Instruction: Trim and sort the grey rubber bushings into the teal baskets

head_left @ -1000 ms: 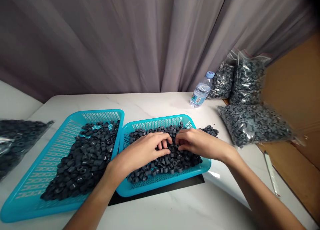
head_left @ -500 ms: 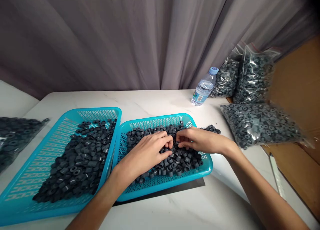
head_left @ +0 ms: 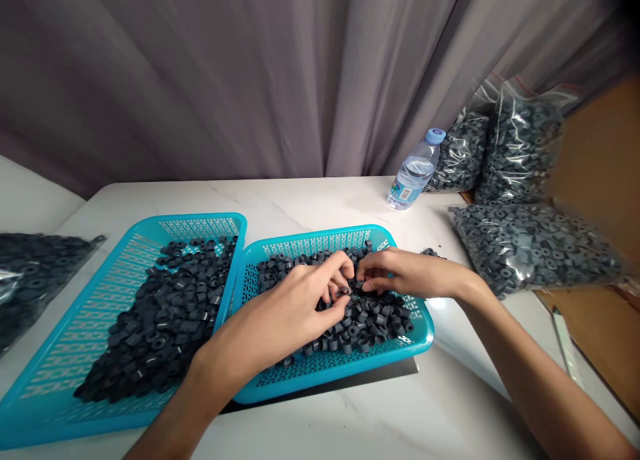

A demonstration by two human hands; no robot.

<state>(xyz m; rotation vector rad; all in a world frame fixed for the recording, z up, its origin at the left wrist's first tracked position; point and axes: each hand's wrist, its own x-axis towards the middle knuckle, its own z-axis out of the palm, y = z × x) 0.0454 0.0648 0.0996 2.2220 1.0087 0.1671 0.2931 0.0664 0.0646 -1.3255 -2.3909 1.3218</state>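
Observation:
Both hands are over the right turquoise basket (head_left: 320,375), which holds a heap of short black tube-like pieces (head_left: 365,323) with holes through them. With thumb and fingers curled together, my left hand (head_left: 305,300) grips a small black ring-shaped piece (head_left: 343,291) at its fingertips. My right hand (head_left: 415,273) reaches in from the right, its fingers bent and pinched low over the heap. Whatever lies between those fingertips is hidden among the dark pieces. The two hands are close but apart.
A second turquoise basket (head_left: 60,333) of black pieces stands at left. Filled clear bags lie at far left (head_left: 40,280) and right (head_left: 540,247), with more standing behind. Also there are a water bottle (head_left: 414,173), a pale cutter-like tool (head_left: 567,347) and cardboard (head_left: 600,327).
My left hand has lifted slightly and turned, and a small black piece now shows at its fingertips. My right hand stays low over the heap. The view has shifted a little.

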